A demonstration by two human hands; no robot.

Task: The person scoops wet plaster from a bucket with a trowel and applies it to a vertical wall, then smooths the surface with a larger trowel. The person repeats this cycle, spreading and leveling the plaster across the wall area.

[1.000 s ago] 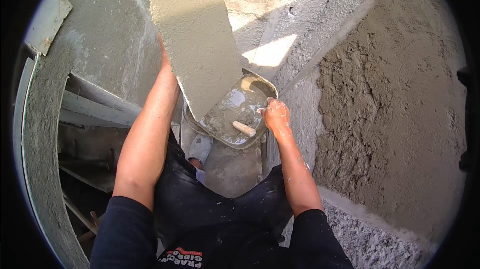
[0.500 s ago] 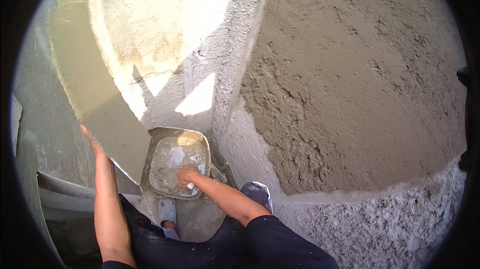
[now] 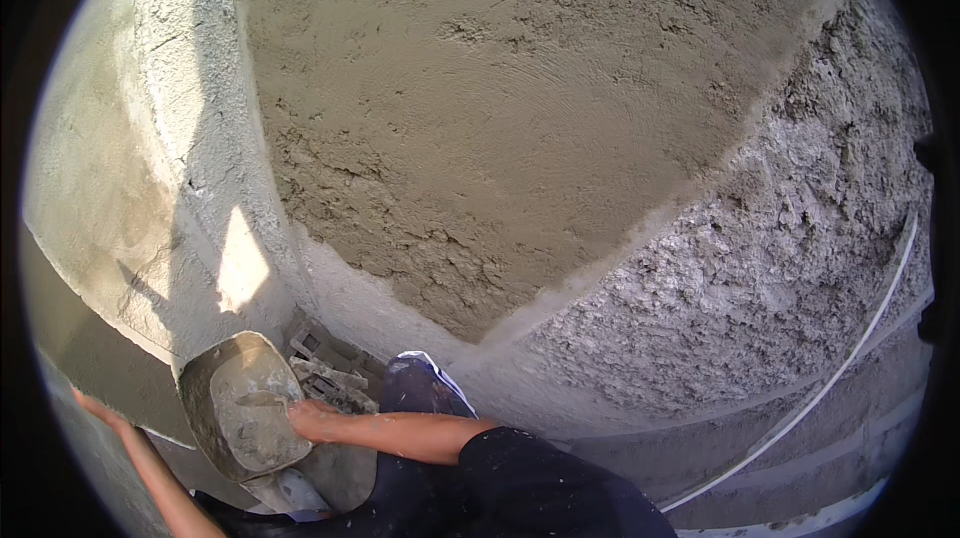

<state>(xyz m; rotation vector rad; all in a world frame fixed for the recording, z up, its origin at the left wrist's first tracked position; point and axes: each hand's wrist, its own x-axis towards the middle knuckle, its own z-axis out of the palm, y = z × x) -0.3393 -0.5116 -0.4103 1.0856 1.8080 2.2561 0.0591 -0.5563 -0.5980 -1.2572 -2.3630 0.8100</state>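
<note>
At the rim of a squarish tub (image 3: 200, 446) of wet grey mortar (image 3: 255, 428), my right hand (image 3: 314, 422) is closed around a trowel. The trowel's blade (image 3: 262, 399) lies in the mortar; its handle is hidden in my fist. My left hand (image 3: 92, 404) reaches to the far left, against the edge of a smooth grey plastered ledge (image 3: 120, 368). Its fingers look stretched out, partly cut off by that edge.
A wall with fresh, partly rough mortar (image 3: 500, 138) rises ahead, beside rough bare wall (image 3: 720, 288). Rubble pieces (image 3: 335, 378) lie behind the tub, near my knee (image 3: 425, 398). A pale hose or cable (image 3: 850, 368) curves at the right.
My view has swung to the right, so the tub and both hands now appear further left. The right hand stays at the tub and the left at the ledge.
</note>
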